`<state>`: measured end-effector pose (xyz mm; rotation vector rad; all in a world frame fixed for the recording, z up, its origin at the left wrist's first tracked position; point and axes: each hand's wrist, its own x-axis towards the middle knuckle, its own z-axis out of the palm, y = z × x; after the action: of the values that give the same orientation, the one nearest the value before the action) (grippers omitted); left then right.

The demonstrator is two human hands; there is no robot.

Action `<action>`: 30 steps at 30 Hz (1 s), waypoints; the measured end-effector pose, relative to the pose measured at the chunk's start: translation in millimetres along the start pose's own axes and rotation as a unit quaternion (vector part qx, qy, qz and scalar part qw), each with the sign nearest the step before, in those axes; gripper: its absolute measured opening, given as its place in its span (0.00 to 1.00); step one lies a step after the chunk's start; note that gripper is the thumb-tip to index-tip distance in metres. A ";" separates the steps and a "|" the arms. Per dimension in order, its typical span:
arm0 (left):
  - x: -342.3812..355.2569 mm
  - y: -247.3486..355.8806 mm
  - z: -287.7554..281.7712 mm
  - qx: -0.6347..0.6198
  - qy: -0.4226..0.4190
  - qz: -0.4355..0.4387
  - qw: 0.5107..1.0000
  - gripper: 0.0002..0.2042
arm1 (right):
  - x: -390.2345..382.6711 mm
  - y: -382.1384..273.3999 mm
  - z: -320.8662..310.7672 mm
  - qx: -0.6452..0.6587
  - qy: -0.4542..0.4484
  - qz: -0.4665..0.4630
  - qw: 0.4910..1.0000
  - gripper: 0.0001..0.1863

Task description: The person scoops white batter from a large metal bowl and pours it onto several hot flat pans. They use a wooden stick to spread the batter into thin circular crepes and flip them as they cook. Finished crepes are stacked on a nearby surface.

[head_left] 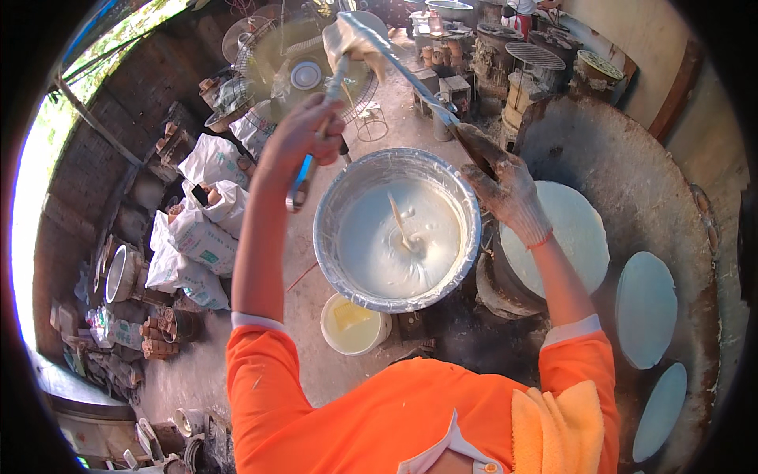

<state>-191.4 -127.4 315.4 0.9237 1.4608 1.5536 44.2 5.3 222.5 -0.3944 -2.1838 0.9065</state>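
A wide metal basin [325, 261] of thick white batter [367, 253] stands in front of me. Above its far left side, my left hand [304, 134] is closed round the handle of a batter-coated ladle [339, 73]. My right hand [509, 189], in a pale stained glove, is closed on the dark handle of a long flat spatula [410, 77], at the basin's right rim. The tools meet beyond the basin, both thick with batter where they cross. A pale strand of batter [399, 217] drops into the basin and ripples the surface.
Right of the basin, a round white sheet [564, 229] lies on a stove top; more sheets [647, 308] cling to the curved wall [632, 150]. A white bucket [355, 336] of yellowish liquid stands near me. White sacks [189, 245] are at left, a wire rack [260, 75] and stoves [493, 47] farther off.
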 end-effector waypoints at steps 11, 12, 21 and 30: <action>-10.4 -226.4 -73.5 -0.344 -0.128 -0.179 0.913 0.13 | -87.7 52.5 93.0 0.000 -0.026 0.116 0.993 0.22; -17.1 -230.0 -79.0 -0.342 -0.107 -0.152 0.921 0.14 | -85.4 41.2 98.4 0.005 -0.013 0.087 0.996 0.22; -83.9 -239.8 -30.9 -0.165 -0.117 -0.255 0.946 0.13 | -246.1 42.2 63.4 -0.156 -0.131 0.366 0.908 0.15; -199.1 -209.0 224.6 0.091 -0.382 -0.412 0.822 0.09 | -560.0 -107.1 47.1 -0.133 0.273 0.543 0.783 0.26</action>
<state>109.3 -210.6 124.6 0.7228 1.1471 0.3223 395.2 -382.2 -9.6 -1.9198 -1.3997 0.8438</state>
